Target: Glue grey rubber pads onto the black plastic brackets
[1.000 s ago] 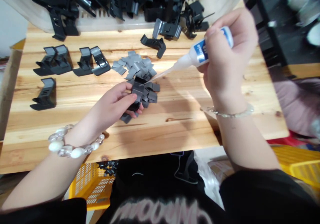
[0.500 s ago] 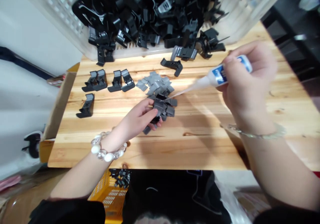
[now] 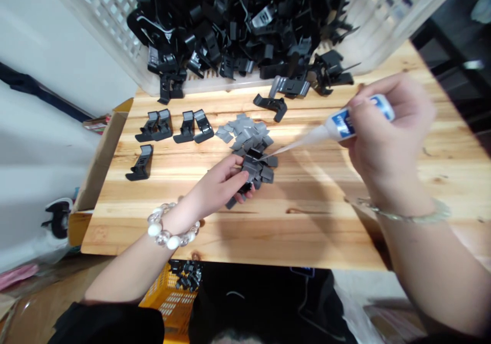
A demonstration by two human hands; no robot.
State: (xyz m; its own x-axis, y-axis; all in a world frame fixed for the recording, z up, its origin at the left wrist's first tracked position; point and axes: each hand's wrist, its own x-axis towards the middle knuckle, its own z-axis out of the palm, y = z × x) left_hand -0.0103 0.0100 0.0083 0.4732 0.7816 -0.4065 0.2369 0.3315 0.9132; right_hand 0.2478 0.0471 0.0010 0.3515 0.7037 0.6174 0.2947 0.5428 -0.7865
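Observation:
My left hand [image 3: 217, 188] is closed on a black plastic clip [image 3: 247, 175] held just above the wooden table [image 3: 307, 221]. My right hand [image 3: 387, 144] grips a small white glue bottle with a blue label [image 3: 345, 124]. Its long clear nozzle points left and its tip touches the top of the held clip. A heap of small grey pads [image 3: 245, 134] lies right behind the clip. Both wrists wear bead bracelets.
A white slatted crate [image 3: 126, 42] full of black clips stands at the table's far edge. Several black clips [image 3: 172, 126] sit in a row at the far left, one more [image 3: 141, 163] nearer. A yellow basket [image 3: 169, 293] sits below the near edge.
The view has pulled back and shifted, bringing in more of the crate and the floor on the left. Both hands keep the same pose, nozzle tip still at the held clip.

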